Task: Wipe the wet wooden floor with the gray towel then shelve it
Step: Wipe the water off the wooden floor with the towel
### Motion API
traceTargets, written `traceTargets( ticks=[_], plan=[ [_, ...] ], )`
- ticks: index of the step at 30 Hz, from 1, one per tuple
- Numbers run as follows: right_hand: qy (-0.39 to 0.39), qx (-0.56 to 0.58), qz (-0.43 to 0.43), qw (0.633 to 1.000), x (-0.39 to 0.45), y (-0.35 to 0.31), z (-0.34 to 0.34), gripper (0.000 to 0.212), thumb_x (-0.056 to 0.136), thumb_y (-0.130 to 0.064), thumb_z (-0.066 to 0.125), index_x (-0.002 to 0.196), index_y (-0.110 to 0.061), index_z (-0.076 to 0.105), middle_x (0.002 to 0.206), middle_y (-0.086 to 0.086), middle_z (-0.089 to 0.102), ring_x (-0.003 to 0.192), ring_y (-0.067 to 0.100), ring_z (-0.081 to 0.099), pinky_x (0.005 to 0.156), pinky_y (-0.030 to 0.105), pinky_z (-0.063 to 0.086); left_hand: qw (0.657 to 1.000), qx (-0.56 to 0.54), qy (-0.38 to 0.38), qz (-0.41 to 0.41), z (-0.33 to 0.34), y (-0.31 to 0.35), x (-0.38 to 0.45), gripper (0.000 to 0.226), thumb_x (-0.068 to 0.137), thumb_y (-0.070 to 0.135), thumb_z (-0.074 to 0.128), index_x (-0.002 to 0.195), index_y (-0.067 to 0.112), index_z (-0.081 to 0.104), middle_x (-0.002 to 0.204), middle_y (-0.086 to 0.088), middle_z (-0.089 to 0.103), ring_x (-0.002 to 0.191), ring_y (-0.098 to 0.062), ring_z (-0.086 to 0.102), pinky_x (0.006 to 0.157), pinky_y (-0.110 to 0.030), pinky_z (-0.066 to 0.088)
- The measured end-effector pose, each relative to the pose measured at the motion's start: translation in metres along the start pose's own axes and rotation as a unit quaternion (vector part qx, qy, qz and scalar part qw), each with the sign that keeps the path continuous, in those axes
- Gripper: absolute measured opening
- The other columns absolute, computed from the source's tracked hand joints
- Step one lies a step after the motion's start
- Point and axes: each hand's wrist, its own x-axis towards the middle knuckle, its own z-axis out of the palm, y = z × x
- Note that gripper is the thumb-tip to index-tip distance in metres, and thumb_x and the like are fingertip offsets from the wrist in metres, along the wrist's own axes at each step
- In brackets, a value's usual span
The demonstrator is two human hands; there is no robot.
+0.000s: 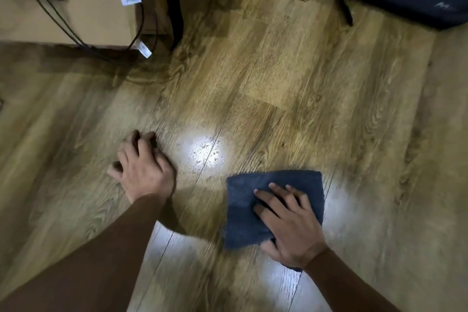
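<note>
Two boxes [83, 15], cables [141, 20] beyond towel [243, 210]

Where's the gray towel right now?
In the head view the gray towel lies flat on the wooden floor, lower right of centre, under the right hand, just below and right of the shiny wet patch.

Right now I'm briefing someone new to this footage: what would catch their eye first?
The dark gray towel lying flat on the wooden floor, low and right of centre, with the right hand pressing on it. Just up-left, a bright glare patch shows speckled wet marks. The left hand rests on the floor beside it.
</note>
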Motion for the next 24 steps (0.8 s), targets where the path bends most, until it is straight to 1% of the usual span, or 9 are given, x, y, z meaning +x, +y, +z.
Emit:
traceTargets(
  ticks=[4,7,9,11,15,17,20,22,24],
  plan=[
    [0.001,-0.002,-0.003,1.0,-0.002,-0.009,0.001,0.053,0.071,-0.048,0.061,0.118,-0.025,0.063,0.144,-0.003,0.053,0.133,0.035,0.044,0.106,0.054,0.029,1.0,-0.006,-0.004,-0.001,-0.001,0.0,0.003,0.039,0.087,0.029,0.043,0.123,0.019,0.055,0.15,-0.007,0.044,0.137,-0.029,0.038,0.103,-0.057,0.023],
    [-0.008,-0.017,-0.108,0.994,0.015,-0.034,0.01,0.054,0.075,-0.047,0.056,0.124,-0.024,0.057,0.152,-0.005,0.044,0.138,0.038,0.037,0.109,0.057,0.025,1.0,-0.002,-0.012,0.005,0.0,-0.001,0.001,0.039,0.083,0.026,0.046,0.118,0.015,0.058,0.15,-0.01,0.045,0.14,-0.031,0.038,0.101,-0.055,0.023],
    [-0.03,-0.034,-0.179,0.983,0.043,-0.039,0.006,0.055,0.077,-0.05,0.05,0.126,-0.025,0.053,0.153,-0.006,0.045,0.139,0.036,0.036,0.109,0.056,0.024,1.0,0.004,-0.012,0.013,0.0,-0.003,0.003,0.04,0.08,0.025,0.045,0.117,0.015,0.059,0.149,-0.011,0.047,0.141,-0.032,0.037,0.1,-0.053,0.022],
    [-0.042,-0.051,-0.193,0.979,0.085,-0.028,-0.007,0.057,0.076,-0.051,0.048,0.126,-0.026,0.054,0.15,-0.007,0.048,0.138,0.033,0.041,0.108,0.052,0.025,1.0,0.007,-0.009,0.011,0.0,-0.005,0.005,0.04,0.079,0.024,0.045,0.115,0.015,0.06,0.148,-0.011,0.048,0.14,-0.032,0.038,0.099,-0.052,0.022],
    [-0.012,-0.045,-0.1,0.994,0.177,0.012,-0.04,0.055,0.077,-0.039,0.057,0.129,-0.021,0.06,0.152,-0.004,0.047,0.141,0.031,0.039,0.109,0.049,0.027,1.0,0.003,-0.003,0.013,0.001,-0.005,0.006,0.043,0.078,0.026,0.039,0.114,0.016,0.06,0.148,-0.009,0.049,0.14,-0.031,0.037,0.099,-0.05,0.021],
    [0.02,-0.028,-0.005,0.999,0.226,0.029,-0.056,0.057,0.079,-0.036,0.06,0.134,-0.019,0.054,0.152,-0.003,0.045,0.143,0.03,0.035,0.11,0.047,0.023,1.0,0.003,0.005,0.013,0.002,-0.005,0.006,0.044,0.078,0.029,0.036,0.113,0.017,0.06,0.147,-0.008,0.049,0.141,-0.03,0.037,0.1,-0.05,0.021],
    [0.083,0.001,0.1,0.992,0.272,0.039,-0.065,0.061,0.084,-0.037,0.056,0.141,-0.018,0.046,0.15,-0.001,0.047,0.143,0.028,0.031,0.113,0.046,0.019,1.0,0.0,0.012,0.016,0.003,-0.006,0.006,0.043,0.078,0.029,0.037,0.113,0.017,0.06,0.147,-0.007,0.049,0.141,-0.029,0.037,0.101,-0.052,0.022],
    [0.107,0.011,0.124,0.986,0.274,0.03,-0.063,0.062,0.085,-0.036,0.055,0.143,-0.017,0.045,0.148,0.001,0.049,0.145,0.029,0.03,0.118,0.047,0.017,1.0,-0.005,0.015,0.019,0.003,-0.007,0.006,0.042,0.078,0.028,0.04,0.113,0.017,0.06,0.147,-0.007,0.049,0.141,-0.029,0.037,0.101,-0.053,0.023],
    [0.105,0.012,0.103,0.989,0.25,0.014,-0.057,0.061,0.084,-0.033,0.057,0.141,-0.016,0.047,0.147,0.0,0.05,0.147,0.029,0.029,0.12,0.049,0.015,1.0,-0.004,0.011,0.022,0.002,-0.007,0.006,0.041,0.076,0.026,0.043,0.113,0.017,0.059,0.146,-0.008,0.049,0.141,-0.03,0.037,0.1,-0.054,0.024]
  ],
)
